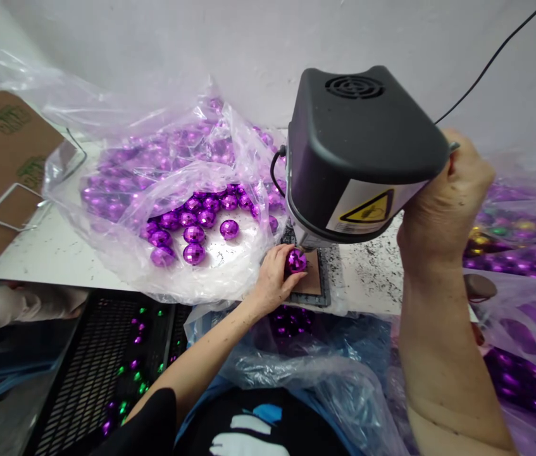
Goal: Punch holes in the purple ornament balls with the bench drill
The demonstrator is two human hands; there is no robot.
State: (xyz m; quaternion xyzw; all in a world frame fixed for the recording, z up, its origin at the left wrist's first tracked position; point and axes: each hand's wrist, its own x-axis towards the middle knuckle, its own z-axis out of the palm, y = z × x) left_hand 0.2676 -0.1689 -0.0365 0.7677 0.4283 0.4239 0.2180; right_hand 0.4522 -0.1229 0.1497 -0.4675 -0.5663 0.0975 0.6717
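Note:
A shiny purple faceted ball (297, 260) is held in my left hand (274, 275), its thumb and fingers round the ball. The ball sits under the black machine (362, 145), above a brown pad (312, 275) on the machine's base. My right hand (457, 190) is closed at the machine's right side, raised; what it grips is mostly hidden, with a small metal end showing by the fingers. Left of the machine, many purple balls (194, 234) lie in and before a clear plastic bag (154, 152).
A cardboard box (6, 152) stands at the left. Black crates (106, 354) with small green and purple balls are below the table (49, 253). An open plastic bag (291, 367) hangs at the front edge. More bagged balls (524, 380) lie right. Another person's leg (16, 307) shows left.

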